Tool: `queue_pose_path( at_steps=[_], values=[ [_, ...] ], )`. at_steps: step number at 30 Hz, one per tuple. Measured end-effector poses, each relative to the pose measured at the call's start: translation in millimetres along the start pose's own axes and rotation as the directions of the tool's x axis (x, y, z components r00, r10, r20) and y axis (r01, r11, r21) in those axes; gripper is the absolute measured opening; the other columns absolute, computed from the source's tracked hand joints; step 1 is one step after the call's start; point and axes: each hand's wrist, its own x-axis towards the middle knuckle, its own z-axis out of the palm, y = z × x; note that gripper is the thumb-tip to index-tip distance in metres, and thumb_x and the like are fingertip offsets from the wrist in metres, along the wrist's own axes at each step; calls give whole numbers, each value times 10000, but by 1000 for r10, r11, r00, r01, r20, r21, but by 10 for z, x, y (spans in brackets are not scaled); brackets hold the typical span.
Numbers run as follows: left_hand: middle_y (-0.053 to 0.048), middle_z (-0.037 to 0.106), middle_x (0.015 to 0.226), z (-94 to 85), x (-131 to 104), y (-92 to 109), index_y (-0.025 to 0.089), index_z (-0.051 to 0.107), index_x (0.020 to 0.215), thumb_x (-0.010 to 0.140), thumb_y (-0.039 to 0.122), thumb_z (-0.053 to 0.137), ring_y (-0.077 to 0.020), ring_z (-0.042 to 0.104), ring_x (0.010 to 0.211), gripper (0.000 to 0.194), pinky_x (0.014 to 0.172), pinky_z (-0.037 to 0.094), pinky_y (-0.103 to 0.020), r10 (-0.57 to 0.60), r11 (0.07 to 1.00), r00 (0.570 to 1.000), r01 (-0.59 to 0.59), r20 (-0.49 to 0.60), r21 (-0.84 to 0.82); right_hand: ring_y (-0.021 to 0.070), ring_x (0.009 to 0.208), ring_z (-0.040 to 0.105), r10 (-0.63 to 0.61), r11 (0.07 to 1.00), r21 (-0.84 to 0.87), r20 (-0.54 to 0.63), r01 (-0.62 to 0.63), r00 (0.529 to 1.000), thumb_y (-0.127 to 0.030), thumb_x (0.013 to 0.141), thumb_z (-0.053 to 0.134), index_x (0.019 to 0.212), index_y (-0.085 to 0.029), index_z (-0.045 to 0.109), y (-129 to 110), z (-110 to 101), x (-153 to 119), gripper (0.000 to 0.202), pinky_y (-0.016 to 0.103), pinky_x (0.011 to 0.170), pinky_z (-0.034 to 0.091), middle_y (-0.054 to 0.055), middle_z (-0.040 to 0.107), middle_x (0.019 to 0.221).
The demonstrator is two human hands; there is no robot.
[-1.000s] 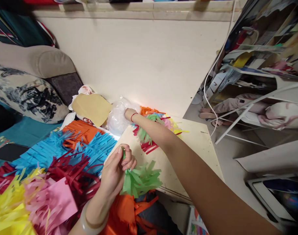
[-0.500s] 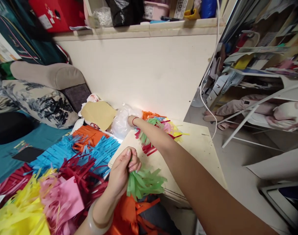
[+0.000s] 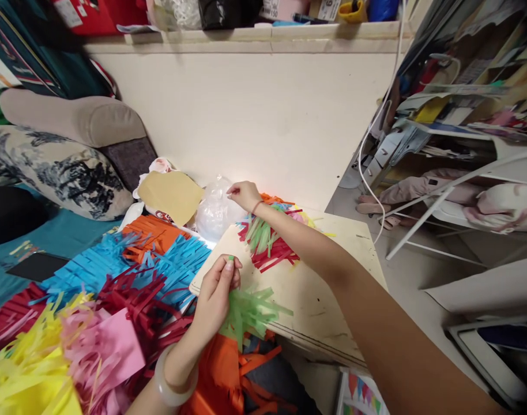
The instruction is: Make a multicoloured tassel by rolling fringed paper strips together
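My left hand [image 3: 220, 283] is closed around the gathered top of a green paper tassel [image 3: 257, 311]. Its cut strips fan out to the right below my fist, by the board's front edge. Farther off, my right hand [image 3: 245, 196] has thumb and fingertips pinched beside a clear plastic bag [image 3: 217, 210]; whatever may be between them is too small to make out. Under my right forearm lies a pile of finished-looking tassels in several colours, with a dark red tassel [image 3: 274, 253] in front. They rest on a pale wooden board [image 3: 328, 300].
Fringed paper spreads on the left: blue strips [image 3: 93, 268], orange strips [image 3: 153, 233], pink paper [image 3: 116, 346] and yellow strips [image 3: 34, 374]. A tan sheet [image 3: 170, 193] lies by the bag. Orange paper [image 3: 215, 374] covers my lap. A white cable [image 3: 362, 150] hangs at right.
My right hand has come up out of the plastic bag and slightly right, fingertips now pinched. My left hand keeps hold of the green tassel. The view has shifted slightly.
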Motion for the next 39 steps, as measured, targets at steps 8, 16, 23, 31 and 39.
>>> queue_pose_path(
  at_steps=[8, 16, 23, 31, 39],
  values=[
    [32, 423, 604, 297, -87, 104, 194, 540, 746, 939, 375, 448, -127, 387, 577, 279, 579, 293, -246, 180, 906, 980, -198, 82, 374, 132, 792, 631, -73, 911, 411, 194, -14, 978, -344, 729, 754, 914, -215, 761, 259, -143, -1062, 225, 287, 754, 518, 23, 703, 874],
    [17, 514, 638, 564, -310, 106, 210, 551, 785, 908, 260, 447, -139, 451, 577, 168, 602, 306, -243, 235, 753, 957, -290, 170, 590, 120, 790, 603, -145, 904, 415, 67, 104, 987, -281, 720, 781, 862, -255, 776, 122, -278, -1589, 144, 279, 782, 503, 9, 653, 830],
    [9, 490, 575, 609, -357, 254, 220, 528, 674, 855, 252, 503, -145, 402, 525, 186, 582, 266, -251, 205, 698, 942, -331, 266, 635, 113, 770, 599, -172, 825, 562, 163, 51, 971, -322, 704, 799, 854, -273, 776, 204, -346, -1678, 159, 282, 761, 507, 1, 619, 811],
    [-34, 614, 682, 585, -332, 256, 222, 621, 861, 908, 273, 438, -162, 512, 582, 196, 596, 316, -242, 153, 583, 930, -359, 335, 729, 123, 817, 593, -245, 878, 443, 92, 181, 965, -298, 715, 789, 865, -262, 773, 208, -394, -1715, 155, 289, 786, 516, 18, 619, 864],
    [-22, 593, 675, 671, -336, 245, 228, 561, 944, 931, 322, 392, -195, 548, 593, 194, 606, 339, -264, 135, 586, 950, -306, 282, 750, 138, 793, 610, -142, 900, 413, -28, 141, 990, -341, 679, 802, 929, -198, 711, 170, -359, -1777, 302, 300, 781, 537, 25, 651, 817]
  ],
)
